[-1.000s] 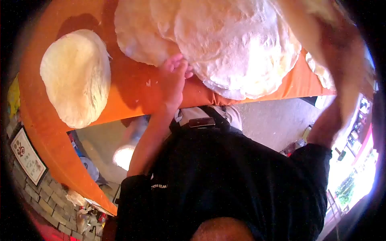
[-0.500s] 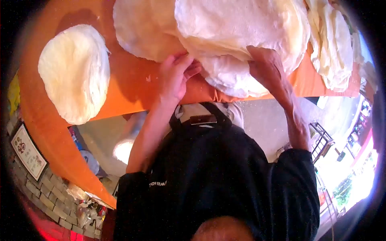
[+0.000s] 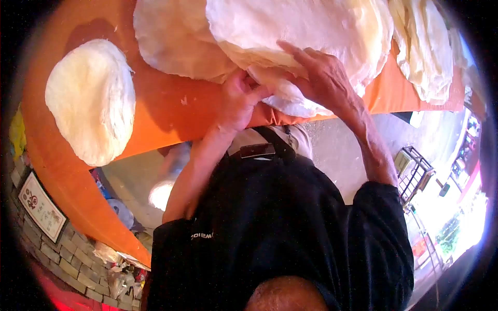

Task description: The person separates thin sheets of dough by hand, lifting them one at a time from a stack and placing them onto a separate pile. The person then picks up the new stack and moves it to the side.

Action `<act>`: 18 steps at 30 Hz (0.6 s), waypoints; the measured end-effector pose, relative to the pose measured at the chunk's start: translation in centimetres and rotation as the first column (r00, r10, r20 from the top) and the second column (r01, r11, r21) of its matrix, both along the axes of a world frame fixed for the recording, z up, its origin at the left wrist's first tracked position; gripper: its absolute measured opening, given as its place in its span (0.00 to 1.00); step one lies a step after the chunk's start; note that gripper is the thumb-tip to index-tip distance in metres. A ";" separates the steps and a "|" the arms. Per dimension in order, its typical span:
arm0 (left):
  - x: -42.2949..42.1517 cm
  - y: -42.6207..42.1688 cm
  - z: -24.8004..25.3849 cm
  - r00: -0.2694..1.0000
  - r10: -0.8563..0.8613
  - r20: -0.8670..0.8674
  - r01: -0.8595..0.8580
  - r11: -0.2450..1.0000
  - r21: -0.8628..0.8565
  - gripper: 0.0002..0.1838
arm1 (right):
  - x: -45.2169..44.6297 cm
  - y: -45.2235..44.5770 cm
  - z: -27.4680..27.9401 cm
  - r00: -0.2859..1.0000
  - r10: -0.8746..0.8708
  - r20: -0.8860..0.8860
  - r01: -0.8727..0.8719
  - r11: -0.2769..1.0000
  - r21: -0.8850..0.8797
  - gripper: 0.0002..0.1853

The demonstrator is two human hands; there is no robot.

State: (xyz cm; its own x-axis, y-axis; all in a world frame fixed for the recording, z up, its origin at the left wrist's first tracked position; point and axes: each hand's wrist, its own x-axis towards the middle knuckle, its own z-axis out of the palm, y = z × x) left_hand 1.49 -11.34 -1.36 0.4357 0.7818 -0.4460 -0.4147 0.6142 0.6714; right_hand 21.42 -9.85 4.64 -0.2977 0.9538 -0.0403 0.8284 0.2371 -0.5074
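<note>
Large off-white sheets, thin and fibrous like wadding, overlap in a pile (image 3: 295, 26) at the top middle of the orange-covered table (image 3: 171, 111). My left hand (image 3: 239, 101) is closed at the near edge of the pile, pinching a turned-up flap (image 3: 275, 80) of a sheet. On the right, my right hand (image 3: 328, 80) rests against the top sheet, its index finger stretched across the surface and its thumb apart, lower down near the flap. A paler sheet (image 3: 181, 41) extends from under the pile on the left.
A separate oval sheet (image 3: 91, 101) lies at the table's left. Folded sheets (image 3: 423, 49) are heaped at the right. The table's near edge runs just in front of my body. A metal rack (image 3: 413, 173) stands on the floor at right, a framed sign (image 3: 41, 206) at lower left.
My right hand has moved left and its fingers have spread over the sheet. My left hand has shifted right and closed on the edge. The view has shifted slightly.
</note>
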 end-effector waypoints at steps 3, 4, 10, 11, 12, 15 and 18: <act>0.3 0.6 1.0 0.999 0.010 0.031 -0.011 0.999 0.037 0.24 | 0.6 0.6 0.5 0.998 0.048 -0.038 -0.048 0.999 0.011 0.14; 0.3 0.6 1.0 0.999 0.009 0.042 -0.011 0.999 0.042 0.25 | 1.0 0.7 0.4 0.996 0.044 -0.080 -0.042 0.999 0.019 0.13; 0.8 1.4 2.3 0.985 0.028 0.170 -0.021 0.999 -0.042 0.29 | 1.8 0.9 0.8 0.991 -0.019 -0.131 0.013 0.999 -0.050 0.11; 0.8 1.4 2.5 0.984 0.031 0.176 -0.022 0.998 -0.053 0.29 | 1.8 0.9 0.8 0.990 -0.038 -0.137 0.027 0.996 -0.082 0.11; 0.9 1.5 2.6 0.981 0.044 0.190 -0.035 0.998 -0.054 0.27 | 1.8 0.9 1.0 0.988 -0.042 -0.149 0.027 0.994 -0.105 0.13; 1.3 2.1 2.5 0.981 0.073 0.181 -0.064 0.996 -0.056 0.23 | 1.9 1.0 1.6 0.980 -0.035 -0.195 0.008 0.990 -0.138 0.19; 1.4 2.1 2.2 0.993 0.086 0.084 -0.081 0.995 -0.059 0.23 | 1.8 0.9 1.7 0.969 0.006 -0.248 -0.047 0.986 -0.159 0.25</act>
State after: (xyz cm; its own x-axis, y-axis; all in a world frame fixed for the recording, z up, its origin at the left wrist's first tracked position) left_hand 2.92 -9.24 0.88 0.4084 0.7923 -0.4533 -0.5211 0.6101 0.5968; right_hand 23.20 -8.95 6.37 -0.3429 0.9322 -0.1163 0.6678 0.1548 -0.7281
